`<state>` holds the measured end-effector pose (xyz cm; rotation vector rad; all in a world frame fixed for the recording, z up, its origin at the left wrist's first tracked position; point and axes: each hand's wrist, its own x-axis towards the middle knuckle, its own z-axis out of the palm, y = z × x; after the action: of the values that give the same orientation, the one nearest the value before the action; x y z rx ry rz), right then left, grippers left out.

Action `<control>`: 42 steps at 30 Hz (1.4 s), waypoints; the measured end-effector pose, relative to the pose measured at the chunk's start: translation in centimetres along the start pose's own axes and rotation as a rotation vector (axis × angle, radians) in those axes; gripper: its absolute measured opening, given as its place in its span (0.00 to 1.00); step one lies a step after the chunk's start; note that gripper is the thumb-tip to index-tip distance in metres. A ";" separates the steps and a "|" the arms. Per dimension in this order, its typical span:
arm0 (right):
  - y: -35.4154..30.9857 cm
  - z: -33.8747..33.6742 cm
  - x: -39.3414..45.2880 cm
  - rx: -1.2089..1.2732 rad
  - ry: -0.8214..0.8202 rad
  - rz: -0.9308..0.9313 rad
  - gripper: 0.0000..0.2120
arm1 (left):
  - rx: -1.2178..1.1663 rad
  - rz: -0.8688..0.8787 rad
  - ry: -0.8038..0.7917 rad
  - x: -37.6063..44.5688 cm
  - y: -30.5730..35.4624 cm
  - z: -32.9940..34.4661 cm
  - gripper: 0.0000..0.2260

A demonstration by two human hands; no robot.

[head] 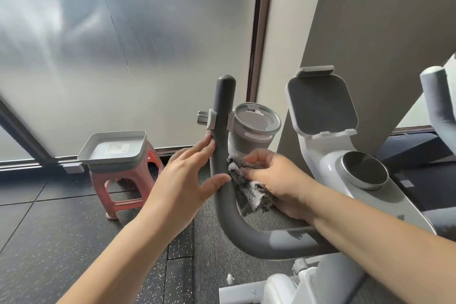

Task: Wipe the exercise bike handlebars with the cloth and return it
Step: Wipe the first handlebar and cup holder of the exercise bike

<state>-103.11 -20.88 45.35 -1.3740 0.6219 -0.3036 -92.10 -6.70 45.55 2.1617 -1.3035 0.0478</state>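
My left hand point(190, 175) sits just left of centre in the frame, fingers loosely spread, with the fingertips and thumb resting against the dark grey padded left handlebar point(222, 155) to brace it rather than gripping it. My right hand point(274, 180), at centre right, pinches the fluffy grey-and-white cloth point(246, 185) between thumb and fingers and presses it against the bar's inner side, just where the upright section begins its curve. To wipe this well, I think I should wrap the cloth further around the tube so it covers the back as well as the side, then draw it in long strokes up to the rounded tip and down through the bend toward the white bike body point(328, 155). The grey cup holder point(256, 128) clamped to the bar just above the cloth will interrupt the stroke, so I would work around its clamp. The second handlebar point(436, 96), at the right edge, appears unwiped so far. At lower left, a grey rectangular tray point(111, 153) sits on a pink plastic stool point(116, 192), probably where the cloth returns.
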 end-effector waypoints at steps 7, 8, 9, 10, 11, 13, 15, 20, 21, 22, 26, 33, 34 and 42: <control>-0.2 2.5 2.1 0.010 0.132 -0.114 0.11 | -0.007 -0.023 -0.003 -0.2 0.2 0.0 0.31; 0.0 2.3 1.9 -0.018 0.107 -0.099 0.14 | -0.017 -0.030 -0.002 -0.2 0.2 0.1 0.31; 0.1 2.0 1.8 -0.036 0.089 -0.096 0.15 | -0.027 -0.035 -0.001 -0.2 0.2 0.1 0.31; 0.2 1.7 1.6 -0.055 0.081 -0.098 0.14 | -0.033 -0.038 -0.004 -0.3 0.2 0.2 0.31; 0.2 1.5 1.5 -0.076 0.076 -0.102 0.12 | -0.031 -0.040 -0.009 -0.3 0.2 0.2 0.31; 0.3 0.9 1.3 -0.125 0.054 -0.104 0.12 | -0.025 -0.045 -0.016 -0.4 0.3 0.2 0.30; 0.6 0.2 0.7 -0.151 -0.021 -0.103 0.12 | -0.028 -0.052 -0.008 -0.5 0.5 0.2 0.30; 1.1 -2.3 -1.9 -0.560 -0.363 -0.027 0.11 | -0.006 -0.068 0.078 -1.5 1.3 0.3 0.25; 0.8 -2.7 -2.0 -0.635 -0.426 -0.001 0.10 | 0.013 -0.068 0.085 -1.9 1.5 0.4 0.24; 0.5 -2.9 -2.0 -0.657 -0.455 0.011 0.09 | 0.034 -0.062 0.081 -2.2 1.8 0.3 0.24; -0.6 -2.3 -1.3 -0.498 -0.318 -0.027 0.05 | 0.094 -0.025 0.009 -4.0 2.9 0.2 0.28; -0.7 -2.8 -2.8 -0.664 -0.558 -0.052 0.13 | 0.058 -0.044 -0.051 -6.9 4.9 1.3 0.37; -0.9 -3.0 -2.9 -0.693 -0.588 -0.050 0.13 | 0.053 -0.052 -0.045 -6.9 5.0 1.4 0.37; -3.4 -6.1 -2.6 -1.154 -0.715 -0.001 0.13 | 0.031 -0.072 -0.035 -6.8 5.2 1.5 0.38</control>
<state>-108.20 -25.06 48.86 -2.3981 0.1425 0.6521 -100.21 -3.81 44.55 2.2427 -1.2513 0.0010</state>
